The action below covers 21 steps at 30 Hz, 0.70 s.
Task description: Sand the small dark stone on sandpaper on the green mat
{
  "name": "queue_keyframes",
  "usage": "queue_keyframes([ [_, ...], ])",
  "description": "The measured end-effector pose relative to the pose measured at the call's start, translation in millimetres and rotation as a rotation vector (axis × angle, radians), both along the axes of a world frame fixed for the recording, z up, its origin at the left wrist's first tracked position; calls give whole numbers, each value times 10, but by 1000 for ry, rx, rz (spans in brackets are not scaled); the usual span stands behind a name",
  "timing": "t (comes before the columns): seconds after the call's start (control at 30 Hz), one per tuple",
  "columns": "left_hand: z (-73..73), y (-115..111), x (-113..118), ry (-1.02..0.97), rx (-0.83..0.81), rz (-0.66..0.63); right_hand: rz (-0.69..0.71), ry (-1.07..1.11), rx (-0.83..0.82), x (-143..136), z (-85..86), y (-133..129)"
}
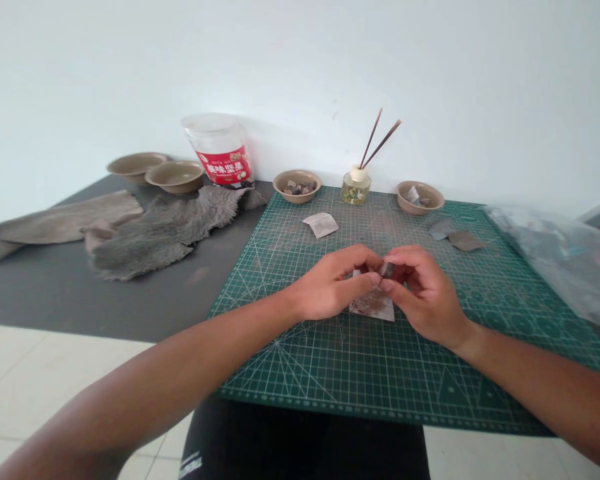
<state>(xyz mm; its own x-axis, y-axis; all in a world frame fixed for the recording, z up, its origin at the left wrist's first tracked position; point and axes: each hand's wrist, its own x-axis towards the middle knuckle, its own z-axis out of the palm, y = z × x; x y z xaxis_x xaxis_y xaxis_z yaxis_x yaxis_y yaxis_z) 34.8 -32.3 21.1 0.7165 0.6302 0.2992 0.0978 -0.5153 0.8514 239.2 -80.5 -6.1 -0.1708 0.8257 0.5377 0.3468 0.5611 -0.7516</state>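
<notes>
Over the green cutting mat, both my hands meet around a small dark grey stone-like piece. My left hand pinches it from the left with thumb and fingers. From the right, my right hand grips the same piece between thumb and fingertips. Just beneath lies a pale square of paper, smeared with reddish-brown dust and partly covered by my fingers. Farther back on the mat rests another light paper square.
At the back stand a bowl of stone-like pieces, a reed diffuser and another bowl. Grey and brown squares lie right, near a plastic bag. Left are grey cloths, two bowls and a plastic tub.
</notes>
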Motion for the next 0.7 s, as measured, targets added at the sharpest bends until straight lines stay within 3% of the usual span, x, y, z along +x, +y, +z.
queue_keyframes([
  [0.33, 6, -8, 56, 57, -21, 60, 20, -110, 8, -19, 52, 6],
  [0.7, 28, 4, -14, 23, -90, -10, 45, -61, 10, 7, 7, 14],
])
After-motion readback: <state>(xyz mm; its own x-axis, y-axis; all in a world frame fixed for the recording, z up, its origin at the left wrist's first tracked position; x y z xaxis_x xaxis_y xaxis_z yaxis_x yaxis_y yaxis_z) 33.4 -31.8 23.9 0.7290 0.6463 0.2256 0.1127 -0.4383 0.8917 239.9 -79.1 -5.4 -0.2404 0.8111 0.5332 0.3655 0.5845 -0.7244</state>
